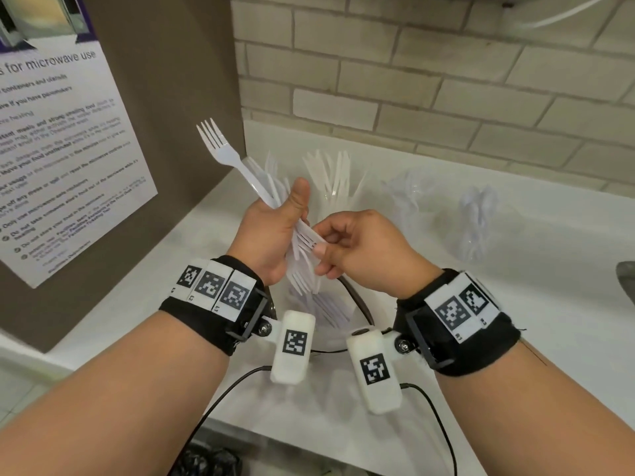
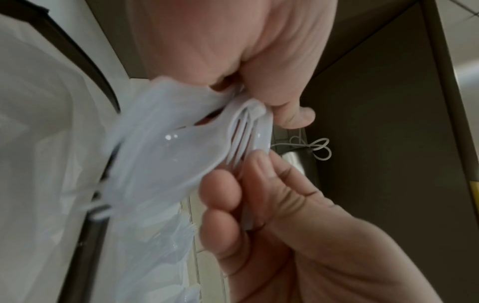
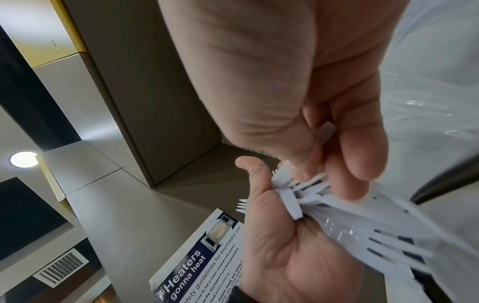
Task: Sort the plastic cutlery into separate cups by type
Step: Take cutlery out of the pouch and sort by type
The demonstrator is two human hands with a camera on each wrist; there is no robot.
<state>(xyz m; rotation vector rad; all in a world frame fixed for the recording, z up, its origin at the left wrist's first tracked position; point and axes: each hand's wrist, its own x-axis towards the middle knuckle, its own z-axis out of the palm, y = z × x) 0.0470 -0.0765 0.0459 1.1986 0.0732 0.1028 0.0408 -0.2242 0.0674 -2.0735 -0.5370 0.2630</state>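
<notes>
My left hand grips a bundle of white plastic forks, thumb up. One fork sticks up to the left, while the others point tines down. My right hand pinches the tines of one fork in the bundle. In the left wrist view the right hand's fingertips hold the fork tines below the left hand. The right wrist view shows the right hand on the forks held in the left hand. Clear cups with white cutlery stand behind.
A bowl with a dark rim lies under my hands and holds more forks. More clear cups with clear spoons stand to the right on the white counter. A brown panel with a poster rises on the left, a tiled wall behind.
</notes>
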